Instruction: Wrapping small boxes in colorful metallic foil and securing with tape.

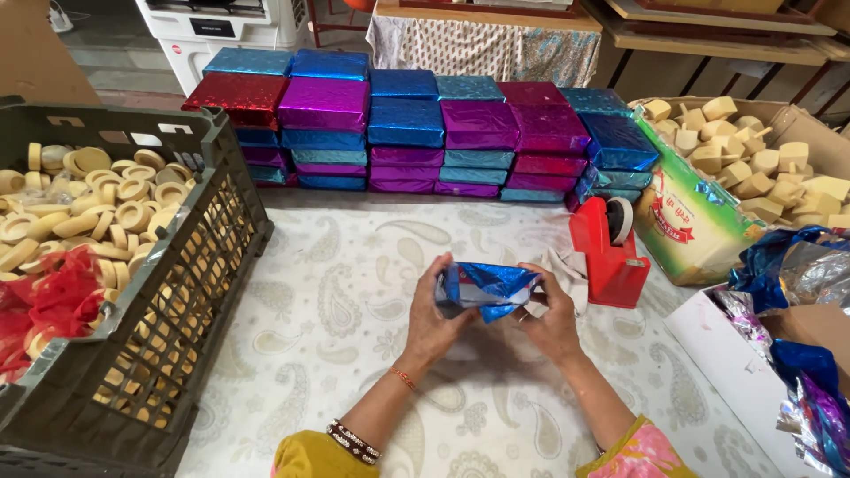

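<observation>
So I've got this little packet (pixel 485 290) in shiny blue foil right in front of me, held up just above the surface (pixel 354 292), pretty much dead centre. My left hand (pixel 440 314) is curled around its 9 o'clock end, thumb on top and fingers tucked under. My right hand (pixel 551 317) is closed on the 3 o'clock end the same way, pinching the loose foil there. Both hands are closed on it, neither one is spread open.

From what I can see, the foil looks thin, crinkly and slick, the kind that probably tears if you yank a corner, and it creases wherever you press. Whatever's inside seems small and firm, so I'd guess the whole thing is light. Best place to hold it is by the two short ends, palms cupping the block, and let the fingertips do the folding.

Around me: at 12 o'clock there's a wall of wrapped boxes (pixel 416 133) in blue, purple and red foil, stacked several high. At 2 o'clock, just beside my right hand, sits a red tape dispenser (pixel 609 252). At 9 o'clock is a dark plastic crate (pixel 177 301) full of pale round pieces (pixel 106 204). At 3 o'clock there's a cardboard box (pixel 699 221) of pale blocks (pixel 753 159), and loose foil sheets (pixel 797 292) piled below it.
</observation>
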